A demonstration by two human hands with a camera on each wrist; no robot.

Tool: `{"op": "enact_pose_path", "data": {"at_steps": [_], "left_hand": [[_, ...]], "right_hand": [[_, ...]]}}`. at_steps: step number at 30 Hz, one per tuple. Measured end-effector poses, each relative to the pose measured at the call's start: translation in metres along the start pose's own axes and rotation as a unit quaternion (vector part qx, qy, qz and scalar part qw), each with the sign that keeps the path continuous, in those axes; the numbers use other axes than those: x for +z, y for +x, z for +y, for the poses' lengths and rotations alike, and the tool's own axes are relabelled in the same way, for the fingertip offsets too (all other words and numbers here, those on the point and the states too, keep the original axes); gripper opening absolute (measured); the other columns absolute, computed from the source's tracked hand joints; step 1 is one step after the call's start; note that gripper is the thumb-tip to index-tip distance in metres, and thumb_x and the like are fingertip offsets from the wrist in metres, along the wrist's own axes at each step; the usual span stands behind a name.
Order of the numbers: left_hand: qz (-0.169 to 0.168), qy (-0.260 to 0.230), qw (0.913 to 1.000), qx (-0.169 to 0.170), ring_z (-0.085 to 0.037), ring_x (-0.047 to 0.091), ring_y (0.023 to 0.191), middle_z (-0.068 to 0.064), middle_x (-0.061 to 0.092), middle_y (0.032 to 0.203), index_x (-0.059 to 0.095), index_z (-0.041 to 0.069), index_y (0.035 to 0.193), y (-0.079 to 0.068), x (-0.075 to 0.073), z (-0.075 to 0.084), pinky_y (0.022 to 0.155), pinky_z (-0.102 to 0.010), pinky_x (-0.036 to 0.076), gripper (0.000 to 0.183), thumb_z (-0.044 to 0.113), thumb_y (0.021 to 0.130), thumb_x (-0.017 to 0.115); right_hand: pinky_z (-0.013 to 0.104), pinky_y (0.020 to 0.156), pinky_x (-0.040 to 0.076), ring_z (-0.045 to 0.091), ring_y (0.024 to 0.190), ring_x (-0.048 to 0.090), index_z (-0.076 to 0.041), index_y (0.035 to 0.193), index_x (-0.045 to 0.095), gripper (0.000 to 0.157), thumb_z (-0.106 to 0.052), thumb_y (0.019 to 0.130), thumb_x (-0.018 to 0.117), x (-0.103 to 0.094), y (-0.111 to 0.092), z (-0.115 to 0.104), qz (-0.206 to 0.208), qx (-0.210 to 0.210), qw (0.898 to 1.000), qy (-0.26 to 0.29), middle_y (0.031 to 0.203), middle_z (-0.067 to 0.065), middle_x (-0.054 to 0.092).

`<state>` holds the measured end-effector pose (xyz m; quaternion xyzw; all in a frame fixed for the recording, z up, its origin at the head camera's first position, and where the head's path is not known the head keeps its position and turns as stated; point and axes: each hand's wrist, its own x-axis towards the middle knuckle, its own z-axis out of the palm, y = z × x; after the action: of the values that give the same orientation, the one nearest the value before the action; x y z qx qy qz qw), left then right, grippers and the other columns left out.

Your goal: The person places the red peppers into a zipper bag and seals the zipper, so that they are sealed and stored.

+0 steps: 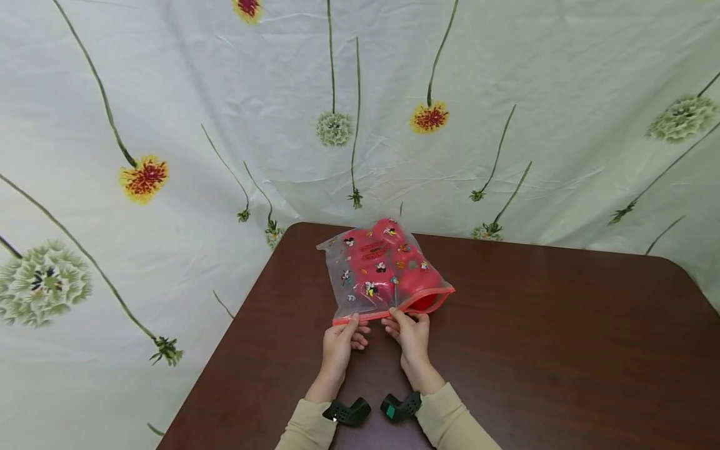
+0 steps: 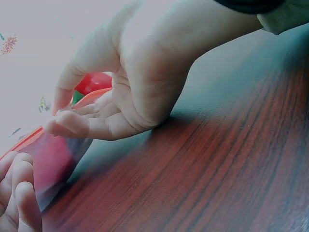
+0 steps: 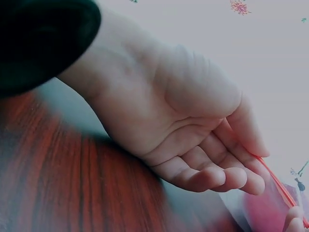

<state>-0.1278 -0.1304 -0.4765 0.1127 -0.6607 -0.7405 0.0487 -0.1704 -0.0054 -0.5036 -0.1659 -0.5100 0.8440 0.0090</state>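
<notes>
The red zip strip of a clear plastic bag (image 1: pixel 382 275), printed with cartoon figures and filled with red items, is pinched by the left hand (image 1: pixel 341 345) and the right hand (image 1: pixel 410 334), set side by side. Bare dark brown wooden table (image 1: pixel 562 350) is seen right of the hands; its left edge lies near.

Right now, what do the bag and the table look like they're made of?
The bag looks like thin clear plastic film, glossy and crinkled, with a red zip strip that both hands pinch. The table shows dark reddish wood grain with a smooth sheen, possibly laminate.
</notes>
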Motion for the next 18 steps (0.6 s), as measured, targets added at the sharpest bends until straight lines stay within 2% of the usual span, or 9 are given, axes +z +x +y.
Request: {"op": "enact_pose_path", "data": {"at_steps": [4,10,14,18], "left_hand": [[-0.003,0.002,1.0,-0.002,-0.008,0.056,0.052,-0.011,0.067,0.075,0.06,-0.023,0.099,0.001,-0.001,0.0,0.053,-0.02,0.05,0.039,0.015,0.098,0.049],[-0.003,-0.004,1.0,-0.006,-0.009,0.056,0.052,-0.01,0.067,0.075,0.062,-0.02,0.098,0.011,-0.006,-0.019,0.053,-0.021,0.05,0.04,0.018,0.097,0.051],[0.007,-0.008,0.9999,0.005,-0.008,0.058,0.055,-0.017,0.068,0.08,0.064,-0.018,0.096,0.014,-0.006,-0.026,0.056,-0.021,0.052,0.041,0.022,0.096,0.053],[0.021,-0.031,0.9992,0.016,-0.009,0.06,0.059,-0.026,0.066,0.088,0.063,-0.019,0.097,0.013,-0.006,-0.026,0.059,-0.023,0.054,0.04,0.019,0.096,0.053]], "right_hand": [[0.024,0.058,0.055,0.012,0.059,0.067,-0.002,0.106,0.037,0.031,-0.006,0.088,0.062,0.0,0.001,0.0,-0.009,0.001,1.0,0.009,0.077,0.005,0.067],[0.026,0.06,0.055,0.014,0.062,0.067,-0.004,0.102,0.039,0.024,-0.007,0.09,0.06,0.0,0.002,0.0,-0.016,0.001,1.0,0.009,0.076,0.005,0.065],[0.025,0.06,0.055,0.013,0.062,0.067,-0.002,0.092,0.046,0.016,-0.008,0.089,0.061,-0.001,0.001,0.0,-0.022,-0.004,1.0,-0.001,0.076,0.005,0.065],[0.024,0.06,0.055,0.012,0.063,0.066,0.0,0.084,0.056,0.014,-0.011,0.088,0.063,-0.003,0.0,0.001,-0.041,-0.008,0.999,-0.032,0.076,0.005,0.066]]}}
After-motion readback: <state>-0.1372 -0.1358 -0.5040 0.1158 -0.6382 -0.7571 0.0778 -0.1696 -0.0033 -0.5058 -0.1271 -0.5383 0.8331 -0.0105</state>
